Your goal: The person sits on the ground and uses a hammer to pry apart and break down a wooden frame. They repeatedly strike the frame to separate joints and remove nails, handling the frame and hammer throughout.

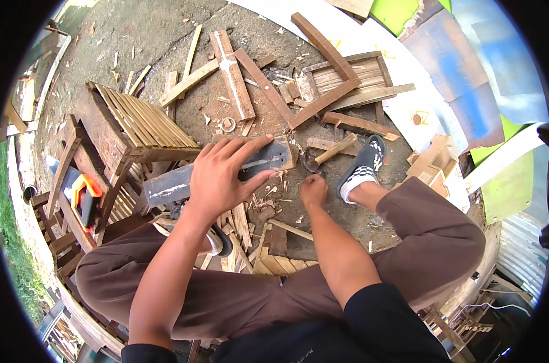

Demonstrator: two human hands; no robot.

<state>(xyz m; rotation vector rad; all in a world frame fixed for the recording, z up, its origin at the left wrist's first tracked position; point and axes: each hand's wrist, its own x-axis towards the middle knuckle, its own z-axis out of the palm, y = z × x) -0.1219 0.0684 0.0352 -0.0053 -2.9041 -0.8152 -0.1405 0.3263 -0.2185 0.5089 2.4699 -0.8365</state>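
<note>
My left hand [223, 166] lies across a dark grey wooden board [171, 184] with a whitish streak along it. Its fingers reach over the far side and the thumb presses the near side. The board is tilted, its right end higher in the picture. Just right of that end, my right hand [314, 191] is closed in a pinch near the ground; what its fingertips hold, if anything, is too small to make out. Beyond those fingertips lies a hammer [337, 149], its wooden handle pointing up and right, beside my shod right foot [365, 164].
A slatted wooden crate [144, 121] stands at left, with an orange-handled saw [84, 196] by it. Brown frame pieces [326, 103], a plank [232, 75], a tape roll [228, 124] and scraps litter the ground ahead. Painted sheets [456, 72] lie at far right.
</note>
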